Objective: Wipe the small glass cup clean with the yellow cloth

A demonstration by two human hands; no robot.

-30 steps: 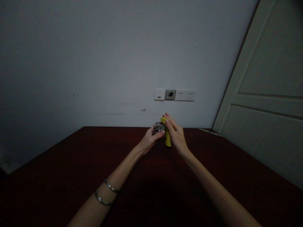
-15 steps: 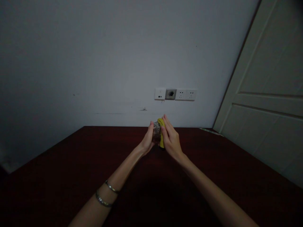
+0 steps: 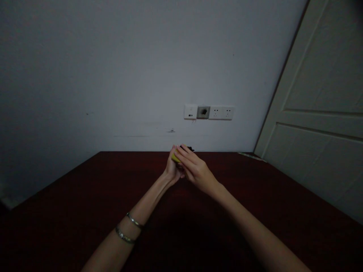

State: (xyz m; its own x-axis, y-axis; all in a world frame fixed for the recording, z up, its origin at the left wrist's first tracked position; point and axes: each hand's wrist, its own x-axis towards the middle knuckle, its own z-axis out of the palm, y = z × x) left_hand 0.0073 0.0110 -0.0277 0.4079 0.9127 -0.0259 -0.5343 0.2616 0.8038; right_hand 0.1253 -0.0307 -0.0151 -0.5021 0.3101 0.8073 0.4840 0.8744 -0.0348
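Pale-grey wall (image 3: 127, 68) backs dark-red, smooth worktop (image 3: 99, 196). Near far edge's middle, right hand (image 3: 196, 168) grasps yellow cloth-like piece (image 3: 175, 157) against cupped left hand (image 3: 171, 166), seemingly for steadiness; small black item (image 3: 191, 149), mostly hidden, juts out beyond; left's exact grip cannot be told.

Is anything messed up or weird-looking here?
Yes: the wall behind the table has a dark smudge and a thin line, marring its pale surface. One grey plate sits among white ones. The yellow item is partly hidden by the right hand, so I can't judge it.
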